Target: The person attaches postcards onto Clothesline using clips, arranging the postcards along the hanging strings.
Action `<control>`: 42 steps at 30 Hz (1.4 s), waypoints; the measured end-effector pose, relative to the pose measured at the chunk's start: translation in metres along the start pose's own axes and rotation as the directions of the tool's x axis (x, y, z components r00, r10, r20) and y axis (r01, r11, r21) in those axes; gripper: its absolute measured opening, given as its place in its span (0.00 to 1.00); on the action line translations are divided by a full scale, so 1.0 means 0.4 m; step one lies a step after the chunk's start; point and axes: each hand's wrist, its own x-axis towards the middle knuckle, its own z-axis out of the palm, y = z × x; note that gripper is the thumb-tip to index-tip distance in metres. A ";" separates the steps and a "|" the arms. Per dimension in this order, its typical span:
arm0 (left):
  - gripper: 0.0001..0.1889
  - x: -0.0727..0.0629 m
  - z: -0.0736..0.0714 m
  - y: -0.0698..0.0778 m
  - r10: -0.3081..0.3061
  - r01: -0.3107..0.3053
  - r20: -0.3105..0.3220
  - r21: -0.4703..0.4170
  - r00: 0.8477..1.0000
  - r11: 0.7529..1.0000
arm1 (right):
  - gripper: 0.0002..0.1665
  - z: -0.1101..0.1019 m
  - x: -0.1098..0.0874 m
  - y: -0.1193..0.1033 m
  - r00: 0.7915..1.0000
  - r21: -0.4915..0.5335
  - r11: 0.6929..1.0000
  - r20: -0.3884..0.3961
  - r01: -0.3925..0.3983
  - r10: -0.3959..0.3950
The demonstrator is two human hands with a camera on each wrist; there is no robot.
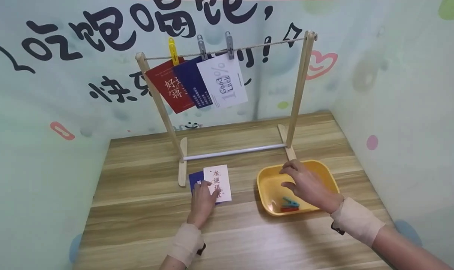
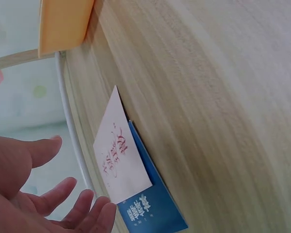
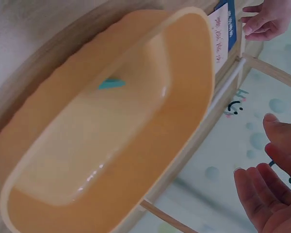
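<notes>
My left hand [image 1: 202,200] is just over a white card [image 1: 222,174] with red writing, which overlaps a blue card [image 2: 160,213] on the table. In the left wrist view its fingers are bent loosely and hold nothing. My right hand [image 1: 307,185] hovers above a yellow basin [image 1: 261,183], thumb and fingers apart with nothing between them. Inside the basin lie a teal clothespin [image 1: 290,203] and a red clothespin [image 1: 290,209]. In the right wrist view only the teal one shows.
A wooden rack [image 1: 299,93] stands behind, a cord [image 1: 272,44] strung across its top. A yellow clip [image 1: 173,52] and two grey clips [image 1: 230,45] hold a red card [image 1: 165,82], a blue card [image 1: 189,78] and a white card [image 1: 219,86]. Printed walls [image 1: 407,93] enclose the table.
</notes>
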 end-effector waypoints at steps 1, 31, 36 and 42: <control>0.19 0.000 0.002 -0.003 -0.005 0.005 0.003 0.008 1.000 1.000 | 0.18 0.005 -0.003 0.003 1.000 -0.004 1.000 0.007 -0.004 0.004; 0.37 0.019 0.037 -0.043 -0.226 0.221 0.060 0.084 0.972 0.972 | 0.19 0.141 -0.074 0.080 0.935 0.019 0.979 0.298 -0.205 0.190; 0.43 0.020 0.038 -0.036 -0.248 0.242 0.057 0.096 0.967 0.966 | 0.23 0.150 -0.071 0.081 0.914 0.038 0.973 0.354 -0.227 0.199; 0.50 0.026 0.042 -0.024 -0.271 0.260 0.076 0.134 0.959 0.956 | 0.27 0.161 -0.076 0.085 0.914 0.010 0.992 0.389 -0.126 0.112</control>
